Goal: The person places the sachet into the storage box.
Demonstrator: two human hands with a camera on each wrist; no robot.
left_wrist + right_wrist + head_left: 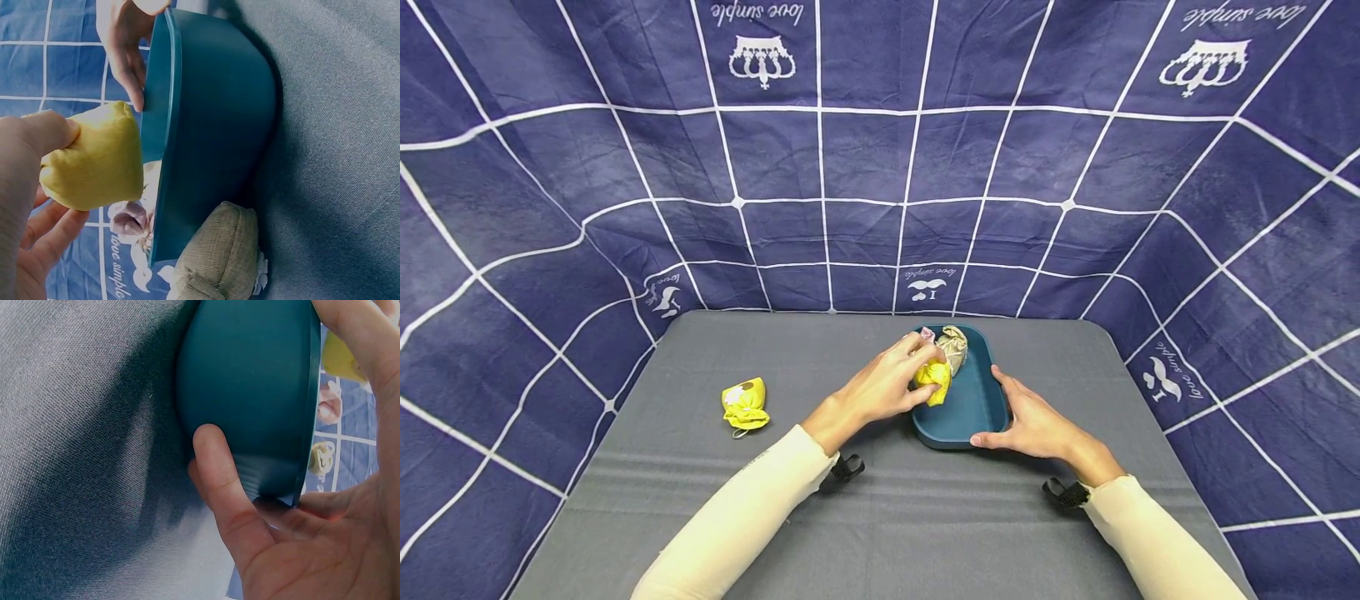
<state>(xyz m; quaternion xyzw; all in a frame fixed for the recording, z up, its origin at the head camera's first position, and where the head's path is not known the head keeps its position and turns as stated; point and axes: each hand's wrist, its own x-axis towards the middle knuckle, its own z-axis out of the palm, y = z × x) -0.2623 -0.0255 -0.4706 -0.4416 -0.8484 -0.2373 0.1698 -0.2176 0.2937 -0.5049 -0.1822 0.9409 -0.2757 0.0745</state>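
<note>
My left hand (891,379) pinches a yellow cloth pouch (94,156) between thumb and fingers, over the left side of a dark blue bin (966,417). My right hand (1030,417) holds the bin's near right corner, thumb at the front rim and fingers along the right side. At the bin's far end are a beige drawstring pouch (953,346) and a pinkish one (928,334), partly covered by my left hand in the head view. A brown burlap pouch (219,250) lies against the bin's outer wall in the left wrist view.
Another yellow pouch (745,404) with a printed patch and a drawstring lies on the grey tabletop (850,533) to the left. A blue curtain (865,167) with white grid lines stands behind the table and along both sides.
</note>
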